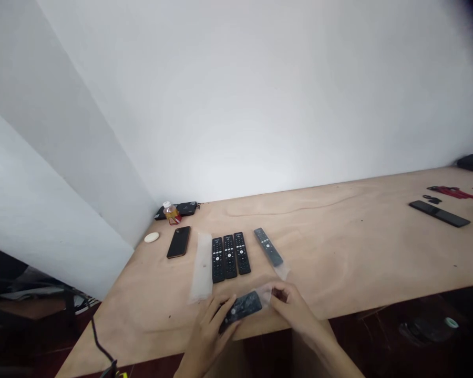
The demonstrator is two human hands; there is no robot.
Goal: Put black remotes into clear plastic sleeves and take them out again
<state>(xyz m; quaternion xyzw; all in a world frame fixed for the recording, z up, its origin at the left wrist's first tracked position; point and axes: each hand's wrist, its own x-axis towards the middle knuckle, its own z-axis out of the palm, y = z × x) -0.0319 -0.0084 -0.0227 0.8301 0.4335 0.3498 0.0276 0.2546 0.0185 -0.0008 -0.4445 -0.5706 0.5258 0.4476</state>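
Observation:
My left hand point(212, 325) grips the near end of a black remote control point(242, 306) that sits partly inside a clear plastic sleeve point(265, 295) at the front edge of the wooden table point(339, 247). My right hand point(289, 304) pinches the open end of that sleeve. Just beyond lie three black remotes point(229, 256) side by side. A fourth remote point(268, 246) lies to their right, its near end in another clear sleeve. A stack of empty clear sleeves point(202, 266) lies to the left of the three.
A black phone point(178, 242), a white round disc point(152, 237), a small bottle point(169, 211) and a black box point(186, 208) sit at the far left corner. A long black remote point(439, 213) and red tools point(453, 192) lie far right. White walls bound the table.

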